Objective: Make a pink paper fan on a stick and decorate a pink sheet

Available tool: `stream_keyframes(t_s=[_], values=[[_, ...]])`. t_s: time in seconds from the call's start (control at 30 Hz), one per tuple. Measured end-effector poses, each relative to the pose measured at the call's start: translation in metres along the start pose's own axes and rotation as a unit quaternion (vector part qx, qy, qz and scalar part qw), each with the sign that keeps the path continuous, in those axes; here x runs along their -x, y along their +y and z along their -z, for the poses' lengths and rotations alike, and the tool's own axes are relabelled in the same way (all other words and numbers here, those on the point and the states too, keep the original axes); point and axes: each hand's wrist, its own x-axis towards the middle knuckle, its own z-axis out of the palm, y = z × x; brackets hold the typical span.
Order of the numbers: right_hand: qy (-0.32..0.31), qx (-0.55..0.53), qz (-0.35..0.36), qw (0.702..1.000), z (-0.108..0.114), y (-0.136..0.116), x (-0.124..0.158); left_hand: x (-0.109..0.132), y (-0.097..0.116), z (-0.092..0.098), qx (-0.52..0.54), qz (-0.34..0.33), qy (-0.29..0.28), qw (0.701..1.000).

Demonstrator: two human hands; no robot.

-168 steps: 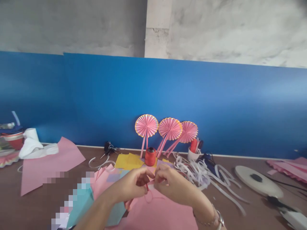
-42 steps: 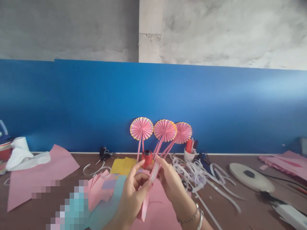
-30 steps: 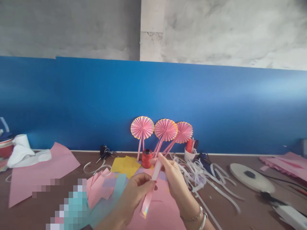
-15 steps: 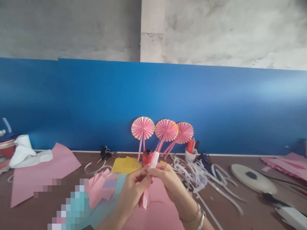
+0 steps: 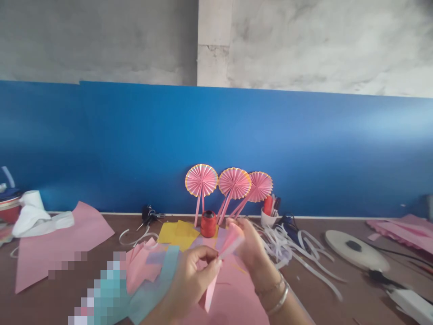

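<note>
A: Where does the paper sit in the head view?

B: I have the pleated pink paper (image 5: 211, 293) slanting above the worktop (image 5: 358, 293), over a flat pink sheet (image 5: 237, 295); its lower end is narrow, while its upper end spreads into a small fan.

A: And the fingers?

B: I see the left hand (image 5: 194, 275) grasping the pleats near the middle, pinched between thumb and forefinger. The right hand (image 5: 252, 248) is at the flared upper end, its fingers partly hidden behind the paper; whether they are clenched on it, I cannot tell.

A: What surrounds them?

B: Just beyond, I find a red spool (image 5: 208, 225) standing upright, with yellow paper (image 5: 176, 232) on its left. Behind it, three pink rosettes (image 5: 201, 180) lean against a blue panel (image 5: 142, 149); to the right, white strips (image 5: 283, 246) lie tangled near a white cup (image 5: 269, 220)
</note>
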Motion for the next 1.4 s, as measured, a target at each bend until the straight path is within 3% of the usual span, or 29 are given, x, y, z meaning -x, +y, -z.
stream_keyframes(t_s=[0.07,0.13,0.17,0.23,0.3,0.37,0.53,0.83,1.2,1.4], values=[[0.03,0.019,0.051,0.998,0.005,-0.01,0.001,-0.003,-0.004,-0.001,0.025,0.041,0.041,0.998],[0.058,0.103,0.188,0.975,0.005,-0.02,0.009,-0.007,-0.01,-0.002,0.065,0.094,0.073,0.991],[0.035,0.169,0.242,0.955,0.003,-0.024,0.015,-0.009,-0.013,-0.002,0.087,0.113,0.079,0.987],[-0.079,0.309,0.299,0.899,-0.002,-0.027,0.025,-0.012,-0.017,-0.001,0.117,0.128,0.077,0.982],[-0.173,0.393,0.31,0.848,-0.008,-0.025,0.031,-0.014,-0.019,0.001,0.124,0.118,0.073,0.983],[-0.195,0.428,0.311,0.826,-0.011,-0.021,0.033,-0.014,-0.017,0.002,0.111,0.113,0.066,0.985],[-0.186,0.464,0.296,0.814,-0.009,-0.019,0.029,-0.01,-0.008,0.005,0.063,0.137,0.03,0.988],[-0.217,0.488,0.275,0.799,-0.009,-0.022,0.031,-0.005,0.005,0.006,-0.009,0.118,0.037,0.992],[-0.244,0.484,0.308,0.782,-0.008,-0.023,0.035,-0.004,-0.002,0.006,-0.133,0.02,0.058,0.989],[-0.248,0.497,0.304,0.774,-0.009,-0.023,0.036,-0.004,-0.002,0.007,-0.113,0.034,0.061,0.991]])
